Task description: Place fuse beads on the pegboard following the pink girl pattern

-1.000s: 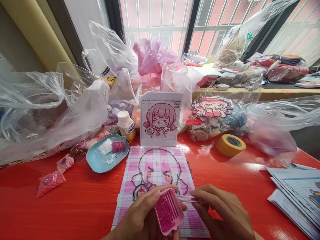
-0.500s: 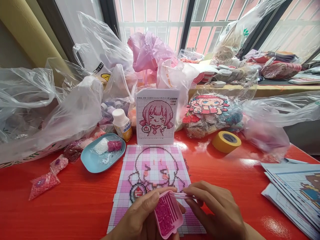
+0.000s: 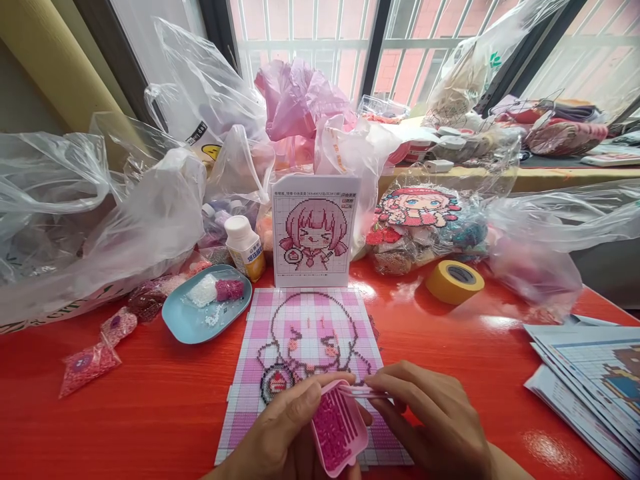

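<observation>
A small pink tray of magenta beads (image 3: 333, 433) is gripped by my left hand (image 3: 286, 427), tilted above the lower part of the pegboard. My right hand (image 3: 435, 417) pinches a slim pink tool (image 3: 369, 393), whose left end reaches the tray's upper edge. Beneath both hands lies the pink-and-white checked pegboard (image 3: 257, 327), bearing a beaded outline of a head with face details and a small round badge. Behind it stands a printed pattern card (image 3: 316, 233) of a pink-haired character. My hands hide the board's lower middle.
On the left are a blue plate (image 3: 175, 320) with white and magenta beads, a white bottle (image 3: 241, 233) and bead packets (image 3: 90, 360). Yellow tape (image 3: 454, 283) and paper sheets (image 3: 575, 387) lie right. Plastic bags (image 3: 155, 207) crowd the back.
The view has shifted very slightly. Both hands keep their grip, and the bead tray sits marginally farther right in the picture.
</observation>
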`<action>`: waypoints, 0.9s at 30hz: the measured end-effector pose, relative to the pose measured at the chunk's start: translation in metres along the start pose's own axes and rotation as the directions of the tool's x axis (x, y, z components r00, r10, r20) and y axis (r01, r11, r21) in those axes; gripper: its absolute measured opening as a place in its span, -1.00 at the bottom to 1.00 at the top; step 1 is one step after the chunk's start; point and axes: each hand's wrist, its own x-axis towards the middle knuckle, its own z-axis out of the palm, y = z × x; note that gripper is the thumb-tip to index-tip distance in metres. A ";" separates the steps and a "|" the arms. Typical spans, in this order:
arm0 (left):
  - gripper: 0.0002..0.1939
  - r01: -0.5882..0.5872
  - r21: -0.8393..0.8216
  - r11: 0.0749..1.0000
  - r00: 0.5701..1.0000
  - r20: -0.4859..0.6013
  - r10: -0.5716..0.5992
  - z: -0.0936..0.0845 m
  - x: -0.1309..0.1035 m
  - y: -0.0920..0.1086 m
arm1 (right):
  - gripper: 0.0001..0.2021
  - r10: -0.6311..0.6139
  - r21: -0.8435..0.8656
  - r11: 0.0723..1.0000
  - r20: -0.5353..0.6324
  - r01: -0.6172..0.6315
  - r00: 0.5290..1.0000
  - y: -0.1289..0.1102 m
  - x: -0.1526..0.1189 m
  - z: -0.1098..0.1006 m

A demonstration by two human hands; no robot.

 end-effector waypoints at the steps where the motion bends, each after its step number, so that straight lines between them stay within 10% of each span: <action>1: -0.48 0.000 -0.006 1.000 1.000 -0.002 0.000 0.000 0.000 -0.001 | -0.89 -0.001 0.000 1.000 0.007 0.001 1.000 0.000 0.000 0.000; 27: -0.59 -0.003 -0.017 1.000 1.000 0.007 0.004 0.007 -0.004 0.002 | -0.88 -0.022 -0.014 1.000 0.046 0.023 0.999 0.005 -0.006 -0.002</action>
